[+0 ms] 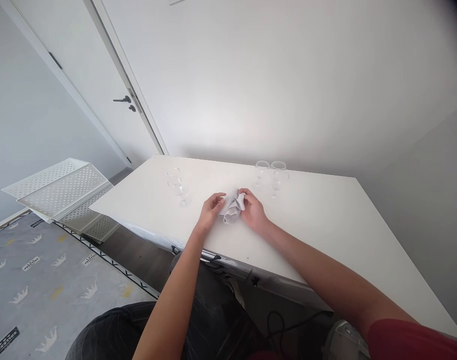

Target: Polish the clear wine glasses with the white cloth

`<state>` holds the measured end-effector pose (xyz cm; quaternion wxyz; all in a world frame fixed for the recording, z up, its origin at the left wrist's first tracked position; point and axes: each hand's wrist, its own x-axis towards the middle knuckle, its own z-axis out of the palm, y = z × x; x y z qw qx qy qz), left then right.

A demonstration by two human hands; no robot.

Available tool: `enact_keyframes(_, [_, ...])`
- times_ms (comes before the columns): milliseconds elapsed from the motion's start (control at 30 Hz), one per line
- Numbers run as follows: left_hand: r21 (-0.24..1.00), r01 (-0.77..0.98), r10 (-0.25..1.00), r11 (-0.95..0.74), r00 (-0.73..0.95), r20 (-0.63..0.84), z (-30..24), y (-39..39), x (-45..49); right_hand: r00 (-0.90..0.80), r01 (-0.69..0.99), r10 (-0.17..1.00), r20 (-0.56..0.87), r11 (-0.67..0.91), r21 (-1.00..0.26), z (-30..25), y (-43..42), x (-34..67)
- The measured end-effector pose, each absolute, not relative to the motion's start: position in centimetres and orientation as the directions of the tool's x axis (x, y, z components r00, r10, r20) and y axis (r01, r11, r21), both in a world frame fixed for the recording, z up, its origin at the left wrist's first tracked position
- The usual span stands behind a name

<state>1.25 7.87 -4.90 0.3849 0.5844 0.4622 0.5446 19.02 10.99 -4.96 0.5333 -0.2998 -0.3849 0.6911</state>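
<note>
A light grey cloth [233, 203] is bunched up around the middle of the white tabletop [318, 220], about midway between the near edge and the far edge. The left hand [210, 212] holds the cloth's left side with curled fingers, its thumb near the top. The right hand [254, 212] grips the opposite side, fingers bent over the upper folds, so the two stand close together with the bundle between them. A clear, rounded piece [233, 219] shows beneath the cloth on the side toward the near edge; most of it is covered, so its full shape cannot be told. Toward the far left corner of the tabletop, clear stemmed glasses [181, 190] stand upright in a small group. A second group of stemmed glasses [275, 187] stands near the far edge, right of the hands; they overlap, and the exact count is hard to tell. A pale wall [288, 90] rises behind the far edge, with a white door [96, 75] and its dark handle [122, 99] beyond the far left corner. Past the left edge are white perforated panels [63, 187], and below them lies a grey mattress [44, 280] printed with crowns. A dark cable [288, 330] loops below the near edge.
</note>
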Motion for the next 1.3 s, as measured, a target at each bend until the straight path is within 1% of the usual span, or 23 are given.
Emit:
enact_keyframes(100, [0.982, 0.056, 0.981, -0.179, 0.082, 0.174, -5.1, 8.2, 1.2, -0.290, -0.520, 0.957, -0.006, -0.163, -0.839, -4.4, 11.0, 19.1])
enact_keyframes(133, [0.982, 0.051, 0.982, -0.182, 0.064, 0.178, -5.2, 8.3, 1.1, -0.297, -0.512, 0.955, -0.014, -0.171, -0.842, -4.3, 10.9, 19.0])
enact_keyframes(200, [0.962, 0.096, 0.966, -0.254, -0.026, 0.258, -5.5, 8.5, 1.1, -0.279, -0.489, 0.960, -0.023, -0.163, -0.857, -4.3, 10.9, 18.7])
enact_keyframes(267, [0.915, 0.200, 0.913, -0.349, -0.149, 0.381, -5.7, 8.5, 1.0, -0.273, -0.464, 0.962, -0.019, -0.149, -0.873, -4.6, 10.9, 18.5])
enact_keyframes(333, [0.862, 0.308, 0.845, -0.402, -0.239, 0.479, -5.7, 8.3, 1.0, -0.339, -0.437, 0.940, -0.043, -0.198, -0.877, -4.9, 10.8, 18.3])
enact_keyframes(400, [0.817, 0.388, 0.801, -0.426, -0.259, 0.540, -5.7, 8.1, 1.1, -0.439, -0.403, 0.894, -0.088, -0.284, -0.870, -5.1, 10.7, 18.2])
enact_keyframes(467, [0.770, 0.441, 0.764, -0.461, -0.243, 0.597, -5.5, 7.9, 1.2, -0.524, -0.371, 0.843, -0.123, -0.356, -0.858, -5.2, 10.7, 18.2])
enact_keyframes(533, [0.741, 0.445, 0.704, -0.502, -0.287, 0.649, -5.3, 7.8, 1.3, -0.545, -0.375, 0.823, -0.157, -0.407, -0.833, -5.4, 10.8, 18.3])
enact_keyframes(567, [0.739, 0.428, 0.659, -0.520, -0.349, 0.666, -5.2, 7.8, 1.3, -0.524, -0.400, 0.834, -0.173, -0.421, -0.814, -5.5, 10.9, 18.3])
enact_keyframes(633, [0.759, 0.370, 0.551, -0.536, -0.528, 0.646, -5.2, 7.8, 1.0, -0.446, -0.465, 0.876, -0.185, -0.403, -0.788, -5.7, 11.2, 18.4])
enact_keyframes(700, [0.798, 0.288, 0.456, -0.530, -0.697, 0.554, -5.3, 8.0, 0.4, -0.398, -0.491, 0.904, -0.158, -0.355, -0.795, -5.8, 11.4, 18.6])
enact_keyframes(733, [0.820, 0.232, 0.428, -0.523, -0.760, 0.489, -5.5, 8.1, 0.0, -0.395, -0.487, 0.908, -0.139, -0.335, -0.807, -5.9, 11.5, 18.6])
enact_keyframes(800, [0.854, 0.103, 0.420, -0.510, -0.837, 0.352, -6.0, 8.4, -1.0, -0.412, -0.468, 0.904, -0.116, -0.319, -0.824, -5.9, 11.5, 18.6])
enact_keyframes(867, [0.865, -0.003, 0.468, -0.502, -0.842, 0.269, -6.7, 8.9, -2.0, -0.431, -0.468, 0.896, -0.107, -0.323, -0.823, -6.0, 11.5, 18.5])
enact_keyframes(933, [0.867, -0.087, 0.566, -0.491, -0.788, 0.242, -7.2, 9.4, -2.8, -0.446, -0.486, 0.889, -0.105, -0.339, -0.806, -6.1, 11.5, 18.5])
enact_keyframes(1000, [0.855, -0.216, 0.667, -0.472, -0.721, 0.186, -7.3, 9.8, -3.2, -0.450, -0.507, 0.887, -0.100, -0.346, -0.789, -6.2, 11.5, 18.4])
enact_keyframes(1067, [0.797, -0.402, 0.735, -0.450, -0.674, 0.075, -6.9, 10.0, -3.2, -0.447, -0.522, 0.890, -0.091, -0.342, -0.781, -6.4, 11.7, 18.4])
enact_keyframes(1133, [0.700, -0.549, 0.763, -0.457, -0.647, -0.008, -6.2, 9.8, -2.8, -0.440, -0.535, 0.894, -0.077, -0.331, -0.777, -6.6, 11.8, 18.4])
enact_keyframes(1200, [0.636, -0.598, 0.765, -0.488, -0.644, -0.019, -5.6, 9.6, -2.5, -0.429, -0.544, 0.900, -0.070, -0.319, -0.776, -6.6, 11.9, 18.4])
enact_keyframes(1233, [0.629, -0.594, 0.761, -0.502, -0.649, -0.005, -5.4, 9.4, -2.3, -0.421, -0.547, 0.905, -0.067, -0.312, -0.777, -6.6, 11.9, 18.4])
enact_keyframes(1300, [0.660, -0.549, 0.760, -0.513, -0.648, 0.051, -5.2, 9.2, -1.8, -0.393, -0.554, 0.918, -0.058, -0.287, -0.781, -6.5, 11.8, 18.4])
